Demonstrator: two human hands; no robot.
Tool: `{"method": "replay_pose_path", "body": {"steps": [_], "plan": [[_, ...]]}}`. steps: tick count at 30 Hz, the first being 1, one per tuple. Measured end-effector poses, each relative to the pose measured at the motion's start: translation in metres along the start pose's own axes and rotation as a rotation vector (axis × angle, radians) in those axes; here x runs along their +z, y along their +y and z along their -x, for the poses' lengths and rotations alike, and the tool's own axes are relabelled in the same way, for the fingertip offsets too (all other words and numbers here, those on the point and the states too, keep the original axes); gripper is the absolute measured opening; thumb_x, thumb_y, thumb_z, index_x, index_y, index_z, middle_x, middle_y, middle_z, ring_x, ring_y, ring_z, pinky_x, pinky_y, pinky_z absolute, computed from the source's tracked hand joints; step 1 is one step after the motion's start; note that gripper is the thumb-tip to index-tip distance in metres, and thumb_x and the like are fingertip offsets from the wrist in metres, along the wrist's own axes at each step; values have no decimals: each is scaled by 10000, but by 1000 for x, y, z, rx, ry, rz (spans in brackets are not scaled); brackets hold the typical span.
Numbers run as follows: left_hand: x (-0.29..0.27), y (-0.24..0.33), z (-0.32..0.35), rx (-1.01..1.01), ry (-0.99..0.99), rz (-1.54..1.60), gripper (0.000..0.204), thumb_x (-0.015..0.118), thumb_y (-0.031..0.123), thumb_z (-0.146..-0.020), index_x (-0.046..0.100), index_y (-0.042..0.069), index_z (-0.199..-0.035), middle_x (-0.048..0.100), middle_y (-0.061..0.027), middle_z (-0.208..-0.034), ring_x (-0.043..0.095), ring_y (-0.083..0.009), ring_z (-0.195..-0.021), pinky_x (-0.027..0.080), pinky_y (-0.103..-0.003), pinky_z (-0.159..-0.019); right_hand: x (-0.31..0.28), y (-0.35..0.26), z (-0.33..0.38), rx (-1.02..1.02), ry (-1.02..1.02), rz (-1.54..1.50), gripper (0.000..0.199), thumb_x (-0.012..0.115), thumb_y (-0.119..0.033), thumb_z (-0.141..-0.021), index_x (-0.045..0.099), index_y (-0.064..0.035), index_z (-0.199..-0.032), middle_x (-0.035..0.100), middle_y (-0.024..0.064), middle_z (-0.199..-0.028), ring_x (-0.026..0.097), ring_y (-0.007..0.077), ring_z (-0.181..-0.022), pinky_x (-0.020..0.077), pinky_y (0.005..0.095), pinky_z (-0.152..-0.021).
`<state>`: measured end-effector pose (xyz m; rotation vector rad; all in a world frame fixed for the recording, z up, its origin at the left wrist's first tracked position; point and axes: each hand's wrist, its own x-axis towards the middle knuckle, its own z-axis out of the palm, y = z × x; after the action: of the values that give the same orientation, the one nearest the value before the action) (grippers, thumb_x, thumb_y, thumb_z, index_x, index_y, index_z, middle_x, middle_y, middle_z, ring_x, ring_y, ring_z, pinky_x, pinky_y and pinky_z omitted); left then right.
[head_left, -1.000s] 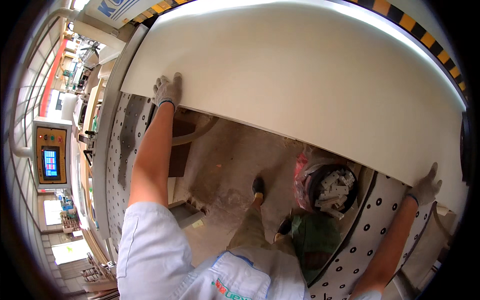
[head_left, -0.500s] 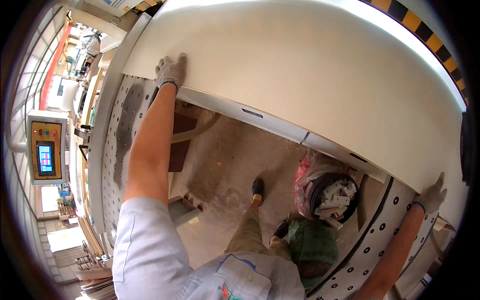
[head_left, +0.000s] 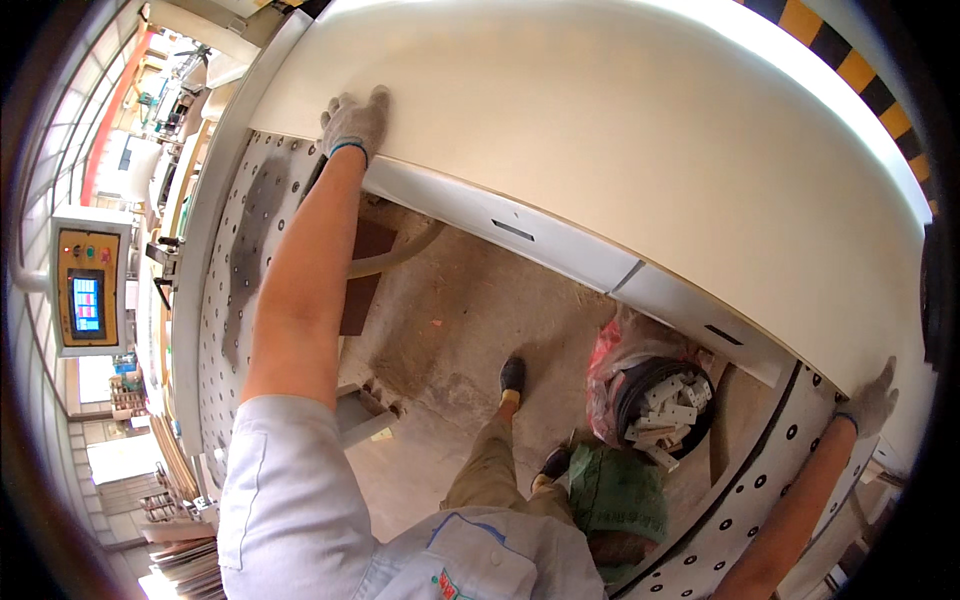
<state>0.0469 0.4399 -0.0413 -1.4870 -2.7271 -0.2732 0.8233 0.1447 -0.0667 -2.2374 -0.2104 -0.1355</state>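
Observation:
A large pale cream panel (head_left: 600,150) lies flat across the far part of the machine table, its near edge slanting down to the right. My left hand (head_left: 357,122), in a grey knit glove, rests on the panel near its left end, fingers stretched out and thumb apart. At the panel's right end, my right hand (head_left: 870,402), gloved the same way, lies against the edge with its fingers extended. Neither hand grips a loose thing. White table wings with black-ringed holes, the left wing (head_left: 225,280) and the right wing (head_left: 765,470), sit beneath my forearms.
A control box (head_left: 88,285) with a lit screen stands at the left. On the floor, a black bucket (head_left: 628,400) holds several white offcuts, beside a green sack (head_left: 620,490). A hose (head_left: 395,255) hangs under the table. Black-and-yellow striping (head_left: 855,70) marks the far right.
The panel has slid away from me, showing more of the table's front beam. My left hand has gone forward with it; my right hand sits slightly lower in view.

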Motion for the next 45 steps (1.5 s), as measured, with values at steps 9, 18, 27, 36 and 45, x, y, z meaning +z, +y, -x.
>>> {"method": "replay_pose_path", "body": {"steps": [9,18,27,36,45], "plan": [[10,15,-12,0,66,37,836,533,696,-955,546,77,-1516,462,-91,-1631,385,-313,-1528,316,-551,-1232,22,-5,-30,-70,14,127,1001,643,-680,-895,433,9,-1590,677,251,-1351,751,320,-1088,623,441,-937],[-5,13,0,-59,7,93,849,537,688,-958,497,113,-1581,393,-68,-1691,281,-277,-1594,211,-593,-1279,29,-2,-25,36,-33,82,990,656,-734,-883,495,-40,-1570,692,196,-1370,738,318,-1123,594,442,-998],[-17,16,3,-95,-24,181,856,535,692,-956,450,140,-1605,321,-77,-1729,222,-277,-1620,133,-664,-1281,71,-68,126,-113,-70,-6,959,556,-744,-971,507,46,-1512,571,265,-1462,553,361,-1338,489,461,-1090],[-7,-5,8,85,0,325,612,546,570,-960,639,208,-1444,403,-41,-1687,260,-274,-1605,38,-766,-1235,117,-155,322,-227,10,197,913,486,-762,-999,504,-19,-1529,452,169,-1623,338,316,-1557,350,508,-1244],[-44,-39,6,246,-201,566,667,572,604,-959,622,158,-1453,357,-99,-1711,258,-287,-1609,15,-740,-1251,89,-194,356,-160,-43,191,815,566,-646,-1004,521,-22,-1526,486,196,-1590,428,332,-1496,370,490,-1213]]}}
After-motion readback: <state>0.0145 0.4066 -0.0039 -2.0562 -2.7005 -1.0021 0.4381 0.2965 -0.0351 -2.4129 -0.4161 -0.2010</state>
